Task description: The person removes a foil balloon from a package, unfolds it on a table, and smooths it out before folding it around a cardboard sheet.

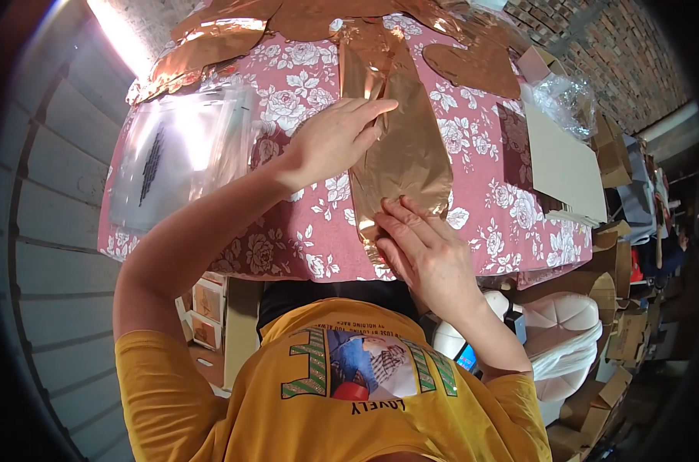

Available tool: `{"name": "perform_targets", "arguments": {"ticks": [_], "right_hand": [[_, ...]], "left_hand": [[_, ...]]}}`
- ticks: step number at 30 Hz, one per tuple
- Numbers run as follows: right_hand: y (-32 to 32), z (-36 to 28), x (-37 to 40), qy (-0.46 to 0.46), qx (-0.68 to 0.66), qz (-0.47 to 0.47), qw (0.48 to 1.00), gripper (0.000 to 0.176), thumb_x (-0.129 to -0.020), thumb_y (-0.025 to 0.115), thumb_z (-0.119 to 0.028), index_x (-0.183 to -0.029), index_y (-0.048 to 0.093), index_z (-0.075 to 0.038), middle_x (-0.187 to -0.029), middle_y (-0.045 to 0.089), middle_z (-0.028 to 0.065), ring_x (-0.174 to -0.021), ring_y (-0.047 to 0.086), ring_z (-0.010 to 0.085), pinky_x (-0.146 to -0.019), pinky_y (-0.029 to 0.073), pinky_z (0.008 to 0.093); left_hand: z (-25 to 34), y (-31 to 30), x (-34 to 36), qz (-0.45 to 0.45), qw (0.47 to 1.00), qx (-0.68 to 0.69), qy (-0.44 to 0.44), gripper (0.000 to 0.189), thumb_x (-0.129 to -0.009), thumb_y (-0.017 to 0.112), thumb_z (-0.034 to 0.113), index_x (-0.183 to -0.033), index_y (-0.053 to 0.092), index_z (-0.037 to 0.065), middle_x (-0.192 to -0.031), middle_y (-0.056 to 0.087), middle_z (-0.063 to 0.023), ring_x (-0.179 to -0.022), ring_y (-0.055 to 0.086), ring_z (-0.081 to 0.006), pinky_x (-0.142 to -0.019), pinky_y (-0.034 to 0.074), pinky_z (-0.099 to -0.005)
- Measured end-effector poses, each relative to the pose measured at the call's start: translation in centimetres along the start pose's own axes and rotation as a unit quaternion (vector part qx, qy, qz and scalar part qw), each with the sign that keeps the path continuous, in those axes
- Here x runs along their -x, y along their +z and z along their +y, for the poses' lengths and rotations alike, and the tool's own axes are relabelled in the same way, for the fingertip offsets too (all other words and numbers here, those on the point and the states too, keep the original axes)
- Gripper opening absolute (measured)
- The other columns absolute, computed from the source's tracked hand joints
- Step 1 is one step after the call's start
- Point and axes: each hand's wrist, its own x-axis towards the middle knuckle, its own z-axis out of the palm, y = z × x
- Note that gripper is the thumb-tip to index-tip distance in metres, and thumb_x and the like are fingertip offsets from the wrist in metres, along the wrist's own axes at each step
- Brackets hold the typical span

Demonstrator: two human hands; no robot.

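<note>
A flat rose-gold foil balloon (409,146) lies on the flowered surface (488,223). Left hand (330,142) and right hand (423,250) press it, fingers flat, gripping nothing — likely feather-light, slippery, easily creased; best pinched at its edge.

Two hands, left hand (334,138) and right hand (423,250); one folded gold foil (407,146); one stack of clear bags (180,146) left of the foil; one grey card (565,165) right of it.

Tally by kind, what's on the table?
Foil: 3, namely the folded foil under left hand and right hand, heart, and overlapping far heap counted as one
Clear bag stack: 1
White card: 1
Crumpled plastic: 1
Total: 6
</note>
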Motion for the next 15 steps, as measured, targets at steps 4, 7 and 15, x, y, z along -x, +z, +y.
{"name": "perform_targets", "arguments": {"ticks": [4, 7, 15], "right_hand": [[-0.1, 0.3, 0.4, -0.021, 0.002, -0.012, 1.0, 0.039, -0.082, 0.075, -0.024, -0.116, 0.068, -0.006, -0.127, 0.064, 0.0086, -0.119, 0.06, 0.0284, -0.094, 0.052, 0.0391], [-0.1, 0.6, 0.7, -0.025, -0.006, -0.017, 1.0, 0.046, -0.081, 0.076, -0.029, -0.119, 0.066, -0.006, -0.129, 0.063, 0.0089, -0.12, 0.059, 0.0287, -0.095, 0.051, 0.0393], [-0.3, 1.1, 1.0, -0.029, -0.021, -0.042, 0.998, 0.059, -0.081, 0.071, -0.041, -0.127, 0.062, -0.006, -0.136, 0.058, 0.0096, -0.126, 0.054, 0.0295, -0.1, 0.048, 0.0408]], "left_hand": [[0.1, 0.1, 0.2, 0.01, 0.999, -0.009, 0.033, 0.044, -0.094, 0.056, 0.01, -0.138, 0.05, 0.012, -0.11, 0.059, -0.0129, -0.104, 0.059, -0.0296, -0.09, 0.048, -0.0387], [0.8, -0.3, 0.3, -0.003, 1.0, 0.015, 0.006, 0.043, -0.094, 0.056, 0.01, -0.137, 0.051, 0.011, -0.116, 0.056, -0.0124, -0.105, 0.059, -0.0284, -0.09, 0.048, -0.0374], [-0.2, 0.4, 0.4, -0.013, 1.0, 0.005, 0.015, 0.032, -0.097, 0.055, 0.014, -0.128, 0.059, 0.008, -0.118, 0.052, -0.0125, -0.104, 0.06, -0.0284, -0.088, 0.049, -0.036]]}}
